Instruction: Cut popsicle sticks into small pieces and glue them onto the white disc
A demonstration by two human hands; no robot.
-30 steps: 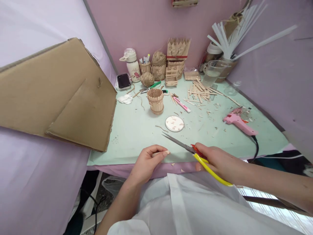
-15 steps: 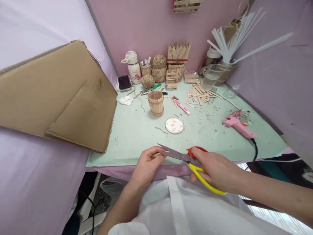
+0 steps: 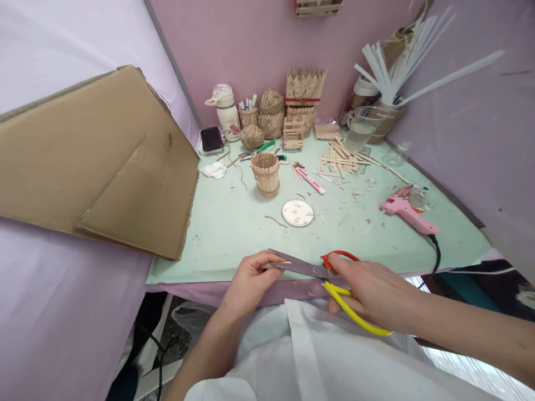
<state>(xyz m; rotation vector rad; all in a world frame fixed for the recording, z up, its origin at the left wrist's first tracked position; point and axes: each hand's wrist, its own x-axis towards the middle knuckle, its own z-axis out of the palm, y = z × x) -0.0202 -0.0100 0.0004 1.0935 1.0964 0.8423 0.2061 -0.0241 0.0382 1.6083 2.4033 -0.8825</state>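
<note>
One mint-green desk (image 3: 225, 231) and one pair of scissors (image 3: 313, 269)

A single pink wall (image 3: 234, 44) rises behind the desk. At the near edge are two hands, apart from each other. The left hand (image 3: 251, 281) pinches one pale wooden piece (image 3: 286, 262) between thumb and fingers. The right hand (image 3: 363, 287) grips the scissors, which have one red handle and one yellow; their two blades stand parted at the left fingertips, with the wooden piece's end showing between them.

Beyond the hands lies one round dish (image 3: 297, 223) bearing several small wooden bits, too small to count surely. Behind it, to the left, one barrel-shaped wooden cup (image 3: 267, 181) stands upright. One pink cutter (image 3: 310, 180) lies to the cup's right, near one pile of wooden sticks (image 3: 340, 159), too overlapped to count. One pink glue gun (image 3: 412, 216) lies at the right.

Along the back stand one white bottle (image 3: 228, 121) and two balls of twine: one on the desk (image 3: 252, 137), one in a wooden pot (image 3: 271, 127). One clear cup (image 3: 359, 133) stands at the back right. One large cardboard sheet (image 3: 125, 184) leans at the left.
</note>
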